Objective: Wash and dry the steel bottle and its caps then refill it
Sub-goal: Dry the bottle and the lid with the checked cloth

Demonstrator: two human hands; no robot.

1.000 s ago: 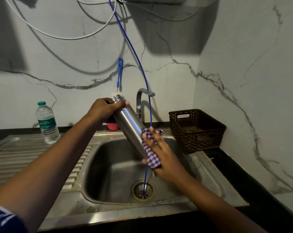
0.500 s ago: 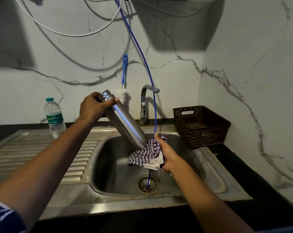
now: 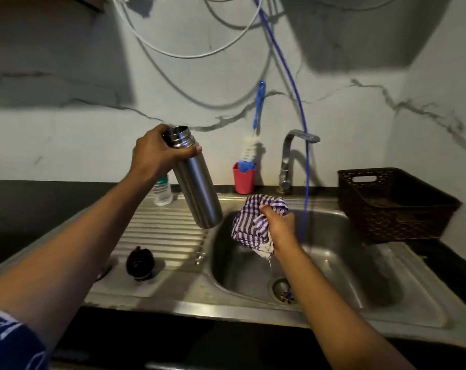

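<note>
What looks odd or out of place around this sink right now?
A blue tube hangs from above straight down into the sink, its end at the drain. Otherwise nothing is spilled or damaged.

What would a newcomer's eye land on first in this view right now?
The steel bottle, uncapped and tilted, held near its neck by the left hand above the edge of the sink. Next, the checked cloth bunched in the right hand over the basin, apart from the bottle. A dark cap lies on the drainboard.
</note>
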